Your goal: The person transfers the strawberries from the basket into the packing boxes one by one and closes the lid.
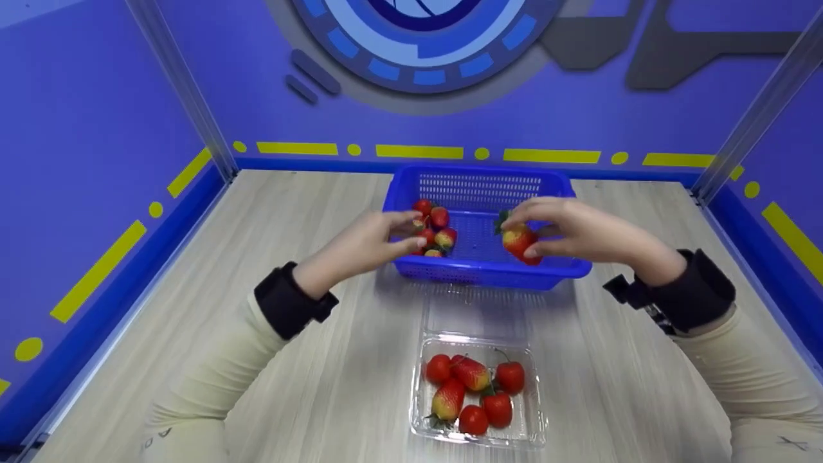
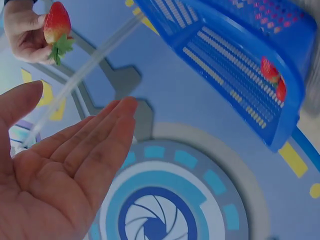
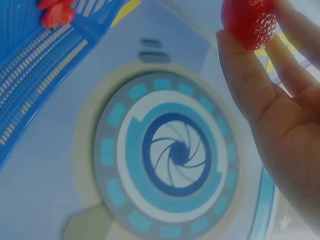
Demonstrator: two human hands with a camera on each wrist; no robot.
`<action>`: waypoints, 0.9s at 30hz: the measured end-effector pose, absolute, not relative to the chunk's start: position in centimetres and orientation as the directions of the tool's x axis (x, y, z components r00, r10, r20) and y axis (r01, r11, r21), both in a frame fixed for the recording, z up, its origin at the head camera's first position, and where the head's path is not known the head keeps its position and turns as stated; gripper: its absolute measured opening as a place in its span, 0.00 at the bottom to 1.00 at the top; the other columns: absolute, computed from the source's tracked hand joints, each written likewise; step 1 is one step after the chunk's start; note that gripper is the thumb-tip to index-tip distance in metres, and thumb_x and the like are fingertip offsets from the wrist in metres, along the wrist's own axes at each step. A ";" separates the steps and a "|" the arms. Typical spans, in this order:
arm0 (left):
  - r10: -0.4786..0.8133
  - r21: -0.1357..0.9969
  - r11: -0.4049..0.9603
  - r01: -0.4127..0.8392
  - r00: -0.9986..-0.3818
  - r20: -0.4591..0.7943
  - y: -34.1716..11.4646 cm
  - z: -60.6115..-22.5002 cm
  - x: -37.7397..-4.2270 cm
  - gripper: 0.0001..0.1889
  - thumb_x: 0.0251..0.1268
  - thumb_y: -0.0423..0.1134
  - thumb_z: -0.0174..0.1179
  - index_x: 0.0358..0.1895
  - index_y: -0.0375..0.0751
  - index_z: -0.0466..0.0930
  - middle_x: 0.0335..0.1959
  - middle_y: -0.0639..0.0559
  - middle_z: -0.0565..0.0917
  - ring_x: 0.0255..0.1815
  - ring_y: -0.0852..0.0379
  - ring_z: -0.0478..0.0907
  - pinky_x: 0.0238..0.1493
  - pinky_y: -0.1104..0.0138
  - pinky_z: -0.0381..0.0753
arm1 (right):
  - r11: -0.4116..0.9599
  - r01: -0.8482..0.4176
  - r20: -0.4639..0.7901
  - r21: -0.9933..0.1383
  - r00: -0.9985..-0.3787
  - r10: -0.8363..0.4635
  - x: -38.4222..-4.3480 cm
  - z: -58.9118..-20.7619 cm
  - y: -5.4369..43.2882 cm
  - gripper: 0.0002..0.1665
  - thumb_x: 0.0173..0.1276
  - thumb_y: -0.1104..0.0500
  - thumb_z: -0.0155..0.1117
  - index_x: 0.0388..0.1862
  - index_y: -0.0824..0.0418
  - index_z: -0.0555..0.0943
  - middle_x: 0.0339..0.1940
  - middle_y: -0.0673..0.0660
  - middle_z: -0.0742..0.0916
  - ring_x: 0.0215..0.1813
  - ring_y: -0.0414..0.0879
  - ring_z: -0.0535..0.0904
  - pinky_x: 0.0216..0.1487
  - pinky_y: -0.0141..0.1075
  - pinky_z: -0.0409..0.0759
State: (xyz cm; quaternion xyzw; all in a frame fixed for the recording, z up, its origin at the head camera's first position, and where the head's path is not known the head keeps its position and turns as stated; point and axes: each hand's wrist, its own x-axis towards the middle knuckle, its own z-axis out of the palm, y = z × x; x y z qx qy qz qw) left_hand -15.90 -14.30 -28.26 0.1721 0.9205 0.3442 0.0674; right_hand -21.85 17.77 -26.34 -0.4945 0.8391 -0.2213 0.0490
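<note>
My right hand pinches a strawberry between thumb and fingers, over the right end of a blue plastic basket. The berry is red with a yellowish patch and green leaves; in the right wrist view its glossy red side shows against the thumb. At the basket's left end my left hand hovers with nothing in its grasp, its palm and fairly straight fingers plain in the left wrist view. Near its fingertips, several strawberries lie inside the basket, partly covered by that hand.
Closer to me stands a clear plastic clamshell box, its lid folded back toward the basket. It holds strawberries and small round red fruits. Blue printed panels wall the wooden table at the back and sides.
</note>
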 end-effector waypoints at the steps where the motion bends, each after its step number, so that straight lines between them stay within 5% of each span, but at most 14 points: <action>1: 0.372 0.657 0.700 0.279 -0.928 -0.003 -14.3 -28.5 -15.5 0.29 0.77 0.43 0.59 0.74 0.31 0.68 0.68 0.36 0.80 0.68 0.44 0.80 0.70 0.55 0.79 | 0.405 -0.816 0.143 -0.413 -0.497 -0.856 -21.4 -26.6 17.7 0.20 0.66 0.68 0.71 0.57 0.63 0.84 0.58 0.60 0.87 0.62 0.58 0.82 0.58 0.54 0.85; 17: 0.429 0.721 0.647 0.246 -0.900 -0.078 -14.5 -35.4 -10.9 0.20 0.69 0.37 0.66 0.58 0.25 0.82 0.47 0.34 0.90 0.47 0.43 0.89 0.48 0.62 0.90 | 0.292 -0.840 0.062 -0.458 -0.357 -0.932 -15.4 -32.3 17.9 0.19 0.67 0.66 0.70 0.57 0.60 0.84 0.54 0.60 0.87 0.51 0.50 0.85 0.51 0.37 0.89; 27: 0.359 0.736 0.674 0.065 -0.899 -0.250 -14.3 -39.9 -10.2 0.20 0.67 0.40 0.68 0.52 0.25 0.85 0.33 0.38 0.92 0.37 0.45 0.90 0.32 0.72 0.81 | 0.250 -0.850 -0.003 -0.463 -0.280 -0.960 -12.6 -36.7 17.4 0.21 0.61 0.69 0.72 0.54 0.58 0.86 0.53 0.55 0.88 0.54 0.47 0.85 0.56 0.36 0.86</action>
